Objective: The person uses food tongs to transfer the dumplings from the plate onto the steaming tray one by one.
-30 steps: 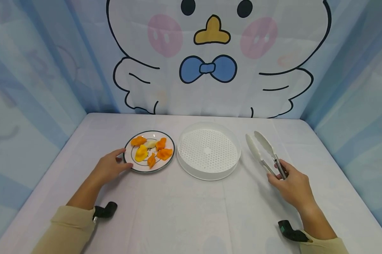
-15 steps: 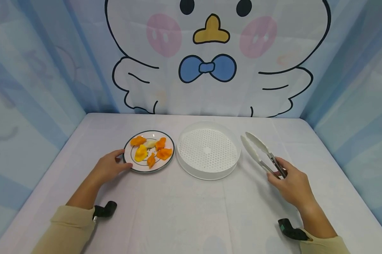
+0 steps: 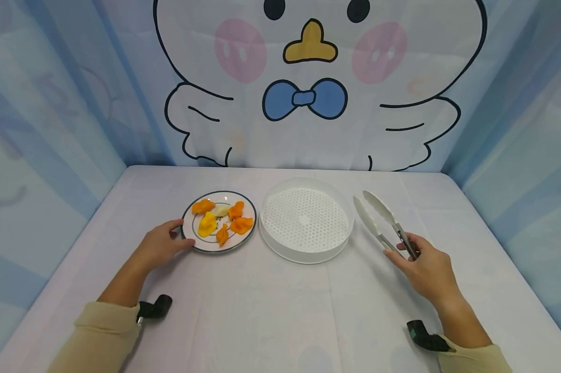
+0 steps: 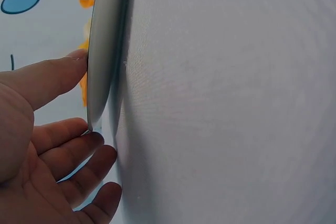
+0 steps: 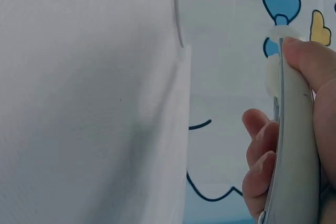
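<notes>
In the head view, a white plate [image 3: 237, 240] with a dark rim lies left of centre, bearing several orange, yellow and pale pieces [image 3: 208, 224] that look like small dumplings. My left hand [image 3: 156, 246] holds the plate's left edge, its thumb [image 4: 63, 77] against the rim and its fingertips at the edge below. Metal tongs [image 3: 379, 206] with pale, broad tips are gripped by my right hand [image 3: 430, 267]. Their tips stand apart above the table, close to the right side of a round white steamer tray [image 3: 306, 228] with many holes.
White cloth covers the table [image 3: 271, 316]. Behind it hangs a backdrop with a cartoon face and a blue bow tie [image 3: 304, 98]. Blue patterned curtains [image 3: 42, 155] close off both sides.
The tongs have swung left toward the steamer tray, and my right hand's fingers have shifted slightly on them. My left hand and the plate have stayed in place.
</notes>
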`<state>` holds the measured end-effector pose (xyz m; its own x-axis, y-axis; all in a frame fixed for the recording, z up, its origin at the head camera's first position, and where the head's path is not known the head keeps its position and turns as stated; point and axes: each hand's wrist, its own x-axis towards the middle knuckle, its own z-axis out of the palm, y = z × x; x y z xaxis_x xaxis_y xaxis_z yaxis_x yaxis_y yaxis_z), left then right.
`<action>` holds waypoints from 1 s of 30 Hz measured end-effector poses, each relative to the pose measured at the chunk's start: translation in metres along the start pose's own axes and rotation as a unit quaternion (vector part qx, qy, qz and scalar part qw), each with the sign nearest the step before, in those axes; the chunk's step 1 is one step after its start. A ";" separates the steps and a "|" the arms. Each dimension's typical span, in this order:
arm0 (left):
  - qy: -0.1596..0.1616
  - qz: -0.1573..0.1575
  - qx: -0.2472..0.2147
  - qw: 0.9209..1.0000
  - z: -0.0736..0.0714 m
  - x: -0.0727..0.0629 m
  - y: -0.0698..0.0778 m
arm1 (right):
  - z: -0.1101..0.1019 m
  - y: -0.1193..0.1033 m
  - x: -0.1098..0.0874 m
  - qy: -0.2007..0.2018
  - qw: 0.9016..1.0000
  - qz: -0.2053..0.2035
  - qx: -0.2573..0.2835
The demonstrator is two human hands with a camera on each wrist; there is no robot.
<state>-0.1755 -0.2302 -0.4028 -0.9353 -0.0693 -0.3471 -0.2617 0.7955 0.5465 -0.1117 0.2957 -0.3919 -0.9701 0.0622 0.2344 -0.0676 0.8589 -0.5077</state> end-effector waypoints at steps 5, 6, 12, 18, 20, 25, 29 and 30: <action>-0.001 0.003 0.002 1.000 0.000 0.000 -0.002 | -0.002 -0.002 0.001 -0.009 1.000 -0.006 -0.001; -0.003 0.004 0.003 1.000 0.000 0.000 -0.002 | -0.003 -0.003 0.001 -0.013 1.000 -0.007 -0.002; -0.010 0.001 -0.009 1.000 -0.002 0.003 -0.004 | -0.007 -0.008 0.002 -0.020 1.000 -0.022 0.003; -0.021 -0.001 -0.048 0.999 -0.003 0.011 -0.008 | -0.006 -0.012 0.004 -0.022 0.999 -0.030 0.014; -0.026 0.002 -0.067 0.997 -0.002 0.014 -0.009 | -0.006 -0.013 0.005 -0.028 0.999 -0.031 0.016; -0.031 0.008 -0.091 0.995 -0.001 0.015 -0.007 | -0.005 -0.015 0.004 -0.037 0.998 -0.037 0.016; -0.028 0.004 -0.094 0.995 0.000 0.013 -0.005 | -0.005 -0.016 0.004 -0.032 0.998 -0.052 0.011; -0.027 0.003 -0.094 0.995 0.000 0.013 -0.005 | -0.005 -0.017 0.004 -0.034 0.998 -0.054 0.010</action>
<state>-0.1861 -0.2349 -0.4099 -0.9237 -0.0283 -0.3821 -0.3018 0.6683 0.6800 -0.1130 0.2840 -0.3784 -0.9706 -0.0645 0.2320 -0.1759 0.8481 -0.4998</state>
